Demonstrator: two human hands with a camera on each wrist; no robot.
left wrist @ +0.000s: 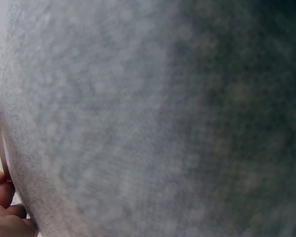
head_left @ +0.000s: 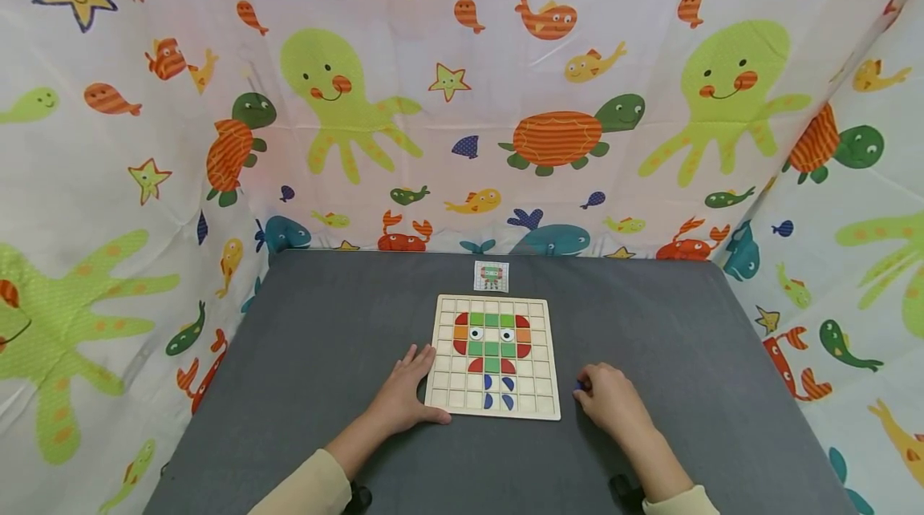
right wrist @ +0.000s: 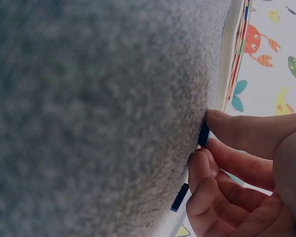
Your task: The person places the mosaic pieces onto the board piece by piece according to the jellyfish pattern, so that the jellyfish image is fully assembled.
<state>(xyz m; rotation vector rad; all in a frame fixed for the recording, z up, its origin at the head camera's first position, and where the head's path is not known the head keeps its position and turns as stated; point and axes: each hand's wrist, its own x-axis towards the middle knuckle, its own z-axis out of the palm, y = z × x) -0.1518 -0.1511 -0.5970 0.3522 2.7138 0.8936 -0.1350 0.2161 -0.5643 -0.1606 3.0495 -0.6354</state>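
Observation:
On the table lies a square wooden grid board (head_left: 534, 399) with red, green, orange and blue pieces forming a face-like figure and two eye pieces. My left hand (head_left: 402, 393) rests spread at its left edge, thumb at the near left corner. Right of the board, my right hand (head_left: 613, 399) pinches a small blue piece (right wrist: 204, 134) between thumb and fingers, close over the table. A second blue piece (right wrist: 179, 197) lies by the curled fingers in the right wrist view. Several blue quarter-round pieces (head_left: 508, 402) sit in the board's lower cells.
A small picture card (head_left: 492, 276) showing a similar figure lies beyond the board's far edge. The table (head_left: 346, 314) has a dark grey cloth. A white curtain (head_left: 447, 34) printed with sea animals hangs behind and at the sides.

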